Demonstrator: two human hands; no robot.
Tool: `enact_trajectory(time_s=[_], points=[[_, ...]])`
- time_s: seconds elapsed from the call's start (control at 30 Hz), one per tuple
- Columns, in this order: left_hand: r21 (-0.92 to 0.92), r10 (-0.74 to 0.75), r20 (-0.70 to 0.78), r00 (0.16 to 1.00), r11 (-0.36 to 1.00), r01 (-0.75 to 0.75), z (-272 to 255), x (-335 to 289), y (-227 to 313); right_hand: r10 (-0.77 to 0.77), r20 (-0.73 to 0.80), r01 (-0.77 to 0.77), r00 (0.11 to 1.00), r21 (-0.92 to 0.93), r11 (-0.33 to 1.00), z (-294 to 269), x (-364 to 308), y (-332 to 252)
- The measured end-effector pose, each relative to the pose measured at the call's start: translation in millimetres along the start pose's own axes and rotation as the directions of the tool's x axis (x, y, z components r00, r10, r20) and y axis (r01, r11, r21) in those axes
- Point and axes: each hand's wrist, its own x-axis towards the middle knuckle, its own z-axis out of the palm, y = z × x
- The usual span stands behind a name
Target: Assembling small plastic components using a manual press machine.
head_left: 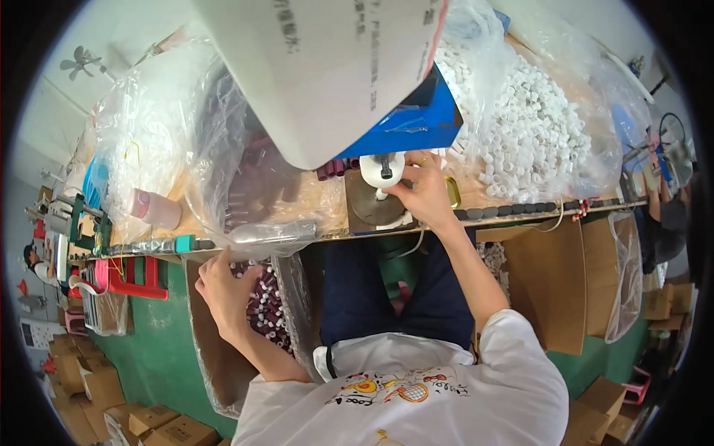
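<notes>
Table [323, 201] has an open box [202, 342] at its edge, likely for reach; left hand [224, 291] hovers there, fingers apart. Right hand [430, 192] is over a round plate [370, 212], at a white piece [381, 194]; whether its fingers clamp, I cannot tell.

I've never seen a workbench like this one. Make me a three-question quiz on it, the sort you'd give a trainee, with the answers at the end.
1. Multiple choice: which is nearest the blue casing?
A) the left hand
B) the right hand
C) the pink bottle

2. True or false: the big heap at the right of the workbench is made of maroon pieces.

3. Fill in the blank: the open carton by the left hand holds small pieces in maroon and ____.

Key:
1. B, the right hand.
2. False; it is a heap of small white cylindrical pieces.
3. White.
</notes>
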Motion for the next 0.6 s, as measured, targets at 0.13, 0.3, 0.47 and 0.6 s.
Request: enact_trajectory(time_s=[0.13,0.3,0.47,0.6], points=[[-0.528,-0.07,-0.126,0.99,0.849,-0.008,54,54,3,-0.211,0.007,0.211,0.977,-0.084,0.974,9,-1,-10],[-0.351,0.012,-0.127,0.992,0.935,-0.057,110,107,60,-0.369,-0.118,0.362,0.922,-0.076,0.929,26,-7,6],[-0.543,0.084,-0.052,0.995,0.834,-0.099,98,107,75,-0.376,-0.119,0.372,0.919,-0.055,0.926,25,-10,15],[-0.925,0.146,-0.063,0.987,0.362,-0.112,106,91,82,-0.266,-0.081,0.263,0.96,-0.047,0.964,-2,-22,19]])
